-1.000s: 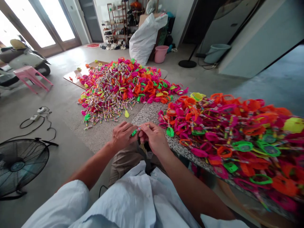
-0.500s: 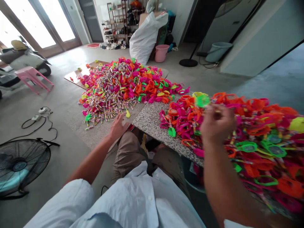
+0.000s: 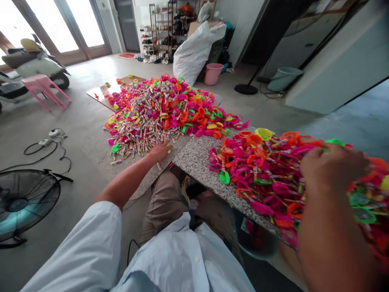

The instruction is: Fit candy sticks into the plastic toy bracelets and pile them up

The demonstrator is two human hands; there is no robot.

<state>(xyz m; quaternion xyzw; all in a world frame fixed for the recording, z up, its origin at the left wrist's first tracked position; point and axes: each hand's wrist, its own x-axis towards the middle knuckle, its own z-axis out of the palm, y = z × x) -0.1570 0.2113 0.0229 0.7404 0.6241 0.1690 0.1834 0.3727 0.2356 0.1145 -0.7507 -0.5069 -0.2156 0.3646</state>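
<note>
My left hand (image 3: 160, 153) is at the near edge of a heap of small candy-like tubes (image 3: 142, 136), its fingers closed round a small yellow piece (image 3: 169, 151) that shows only partly. One tube (image 3: 158, 166) lies just below this hand. Over on the right, my right hand (image 3: 334, 164) is curled and blurred above a pile of plastic toy watches (image 3: 258, 156) in pink, orange, green and yellow. A bright green toy watch (image 3: 336, 142) shows past its knuckles; the fingertips are hidden. A yellow toy watch (image 3: 264, 134) rests at the back of this pile.
Both heaps lie on speckled stone slabs (image 3: 191, 156) in front of my knees. A dark basin (image 3: 258, 243) stands under the right slab. On the floor at left are a fan (image 3: 27, 207), cords and a pink stool (image 3: 45, 87). A white sack (image 3: 194, 52) stands behind.
My right hand has swung right, across the watch pile, with the green toy watch. My left hand has moved slightly right and forward, onto the yellow piece. The view has shifted a little.
</note>
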